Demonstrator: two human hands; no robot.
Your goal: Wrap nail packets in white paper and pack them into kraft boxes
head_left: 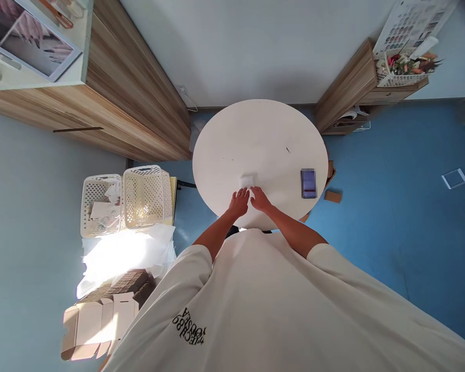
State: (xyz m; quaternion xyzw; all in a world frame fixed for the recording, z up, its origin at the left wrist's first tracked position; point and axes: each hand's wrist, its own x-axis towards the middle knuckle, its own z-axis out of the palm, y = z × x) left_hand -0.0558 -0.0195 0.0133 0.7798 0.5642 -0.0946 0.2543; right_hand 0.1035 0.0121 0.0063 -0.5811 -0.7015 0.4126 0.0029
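White oval tabletop [256, 134] above a blue floor [375, 206]: a small white item [247, 180] lies just beyond the fingertips of the left hand [238, 202] and right hand [260, 200], both palm-down and close together. Whether either grips it cannot be told.

Head camera: a single view, and it's up on the wearer's head, facing forward and steeply down!
Shirt [263, 305]: right up close, big across the bottom, seen from above.
Left hand [239, 200], right hand [260, 198]: farther off, small, close to mid-picture.
Table [259, 129]: looked down on, nearly its whole top in shot.
Wall [248, 46]: dead ahead, up along the top edge.
Cabinet [139, 93], drawer unit [349, 85]: slanting outward left and right, so very wide, this view!
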